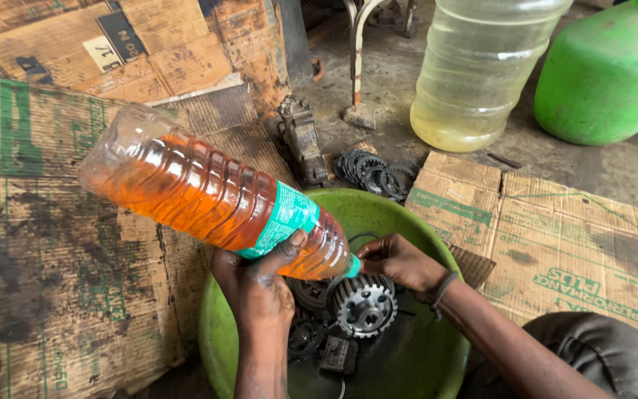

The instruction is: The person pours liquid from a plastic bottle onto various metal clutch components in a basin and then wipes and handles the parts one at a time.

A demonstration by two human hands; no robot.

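Observation:
My left hand (258, 284) grips a clear plastic bottle (186, 185) of orange liquid with a teal label, tilted neck-down over a green bowl (422, 355). At the bottle's neck, my right hand (396, 260) pinches the teal cap. Inside the bowl lie a toothed metal gear hub (364, 304) and several dark greasy metal parts (319, 347), right under the bottle's mouth.
Oil-stained flattened cardboard (53, 281) covers the floor left and right. Behind the bowl lie a stack of dark toothed rings (374, 174) and a dirty metal part (303, 140). A large clear jug (474, 66) with yellowish liquid and a green jug (611, 74) stand at the back right.

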